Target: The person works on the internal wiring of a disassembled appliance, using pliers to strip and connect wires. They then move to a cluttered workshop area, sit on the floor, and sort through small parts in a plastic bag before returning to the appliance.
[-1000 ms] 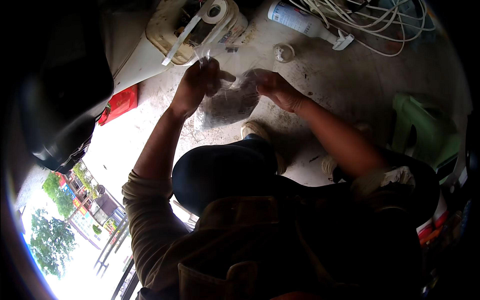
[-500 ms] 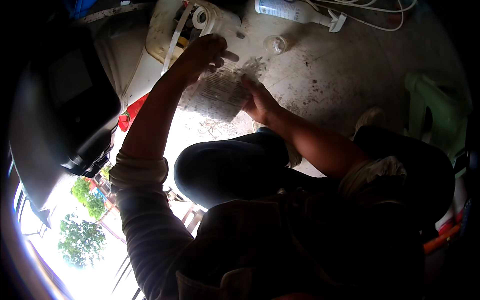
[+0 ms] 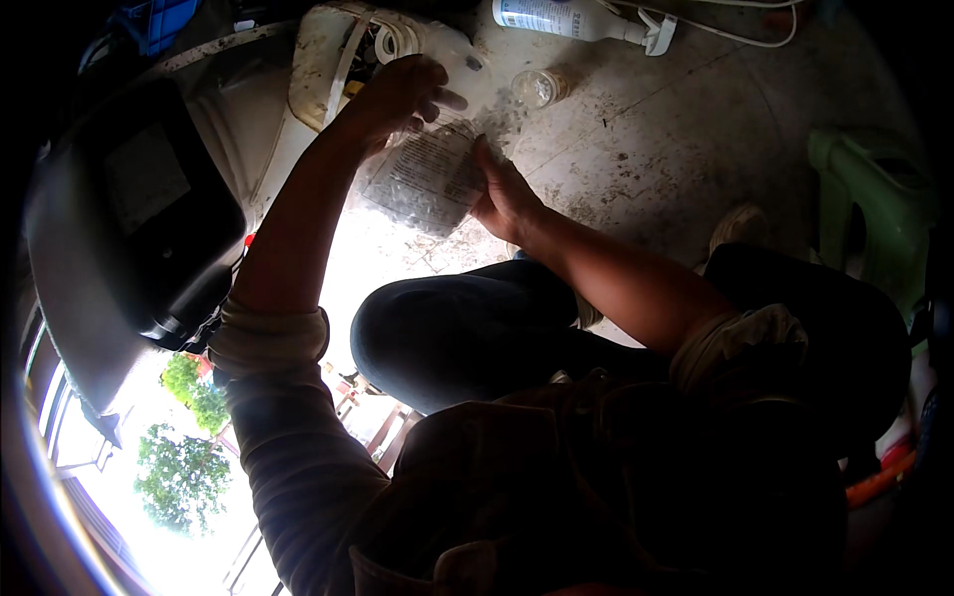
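A clear plastic bag [image 3: 422, 181] with dark printed lines on its side is held up in front of my knees. Its contents are blurred and cannot be made out. My right hand [image 3: 509, 199] grips the bag's right side, thumb on top. At the bag's upper edge, my left hand [image 3: 402, 91] has its fingers bent against the thin plastic; the exact hold of the fingertips is partly hidden. Just beyond the bag, a small clear cup [image 3: 540, 88] with pale content rests on the stained floor.
A dirty cream tub [image 3: 320, 74] holding white rolls [image 3: 397, 40] stands at the far left. A white spray bottle [image 3: 561, 18] lies at the back near a white cable [image 3: 730, 38]. There is a green plastic stool [image 3: 874, 199] on the right and a black case-like object [image 3: 159, 199] on the left.
The whole view has shifted slightly. More of the bag's clear upper part shows spread beyond my left hand. Both hands stay at the bag.
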Tool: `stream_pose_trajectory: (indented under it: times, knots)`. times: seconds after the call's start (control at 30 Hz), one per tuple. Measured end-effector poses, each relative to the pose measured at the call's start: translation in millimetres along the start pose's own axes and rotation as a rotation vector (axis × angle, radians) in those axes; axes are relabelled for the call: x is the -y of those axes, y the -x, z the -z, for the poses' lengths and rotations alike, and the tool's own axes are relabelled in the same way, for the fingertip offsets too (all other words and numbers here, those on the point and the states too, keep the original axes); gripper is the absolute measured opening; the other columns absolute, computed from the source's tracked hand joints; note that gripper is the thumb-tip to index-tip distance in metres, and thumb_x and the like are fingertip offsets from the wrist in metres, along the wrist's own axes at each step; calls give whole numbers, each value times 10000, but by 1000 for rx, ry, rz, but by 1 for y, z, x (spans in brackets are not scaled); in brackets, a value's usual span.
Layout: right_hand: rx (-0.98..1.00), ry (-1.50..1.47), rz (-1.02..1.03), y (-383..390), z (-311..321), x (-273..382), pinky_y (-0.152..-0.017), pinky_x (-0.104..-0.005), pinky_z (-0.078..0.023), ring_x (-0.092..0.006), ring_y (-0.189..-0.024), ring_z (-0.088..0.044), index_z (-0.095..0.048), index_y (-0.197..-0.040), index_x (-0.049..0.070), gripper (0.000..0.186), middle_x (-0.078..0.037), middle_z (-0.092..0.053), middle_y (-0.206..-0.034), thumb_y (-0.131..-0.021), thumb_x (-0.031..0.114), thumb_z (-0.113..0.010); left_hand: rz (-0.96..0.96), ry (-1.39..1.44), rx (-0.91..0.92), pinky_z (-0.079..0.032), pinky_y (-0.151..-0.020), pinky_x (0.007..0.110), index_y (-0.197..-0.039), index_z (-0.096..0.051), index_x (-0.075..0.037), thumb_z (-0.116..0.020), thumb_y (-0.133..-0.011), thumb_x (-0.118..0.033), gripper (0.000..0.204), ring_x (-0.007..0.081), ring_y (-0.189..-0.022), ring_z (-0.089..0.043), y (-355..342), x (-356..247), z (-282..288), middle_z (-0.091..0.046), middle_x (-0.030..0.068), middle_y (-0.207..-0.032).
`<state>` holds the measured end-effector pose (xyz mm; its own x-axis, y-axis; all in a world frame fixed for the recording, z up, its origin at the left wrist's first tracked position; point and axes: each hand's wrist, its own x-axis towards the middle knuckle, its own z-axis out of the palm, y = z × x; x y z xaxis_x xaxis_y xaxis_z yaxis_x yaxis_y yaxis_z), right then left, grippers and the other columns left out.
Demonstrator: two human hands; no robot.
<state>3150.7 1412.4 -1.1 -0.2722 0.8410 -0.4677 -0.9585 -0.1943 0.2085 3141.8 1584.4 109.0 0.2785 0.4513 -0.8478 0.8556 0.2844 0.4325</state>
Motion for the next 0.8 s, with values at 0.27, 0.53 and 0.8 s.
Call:
stream_pose_trajectory:
  times: [0.27, 0.53, 0.8]
  knots:
    - [-16, -74, 0, 3, -8, -1, -972, -398, -407, -202, -1120, -486, -407, -1255, 66, 599, -70, -518, -1192, -857, 497, -526, -9, -146, 0, -463, -577, 253, -1102, -474, -28, -514, -822, -42, 283, 135, -702, -517, -4, -8, -4, -647, 111, -1006]
    - [3, -66, 14, 4, -12, -1, -975, -399, -402, -196, -1132, -481, -403, -1261, 72, 618, -72, -515, -1203, -856, 529, -493, -10, -218, 29, -466, -598, 258, -1147, -476, -42, -543, -863, -187, 326, 132, -733, -537, -8, -8, -1, -655, 90, -1002]
    - [-6, -107, 35, 6, -17, -1, -977, -423, -415, -227, -1149, -481, -371, -1267, 36, 556, -112, -486, -1230, -924, 470, -418, -2, -265, -50, -466, -721, 327, -1098, -499, -87, -475, -917, -314, 291, 132, -782, -567, -1, -14, -7, -657, 48, -1020]
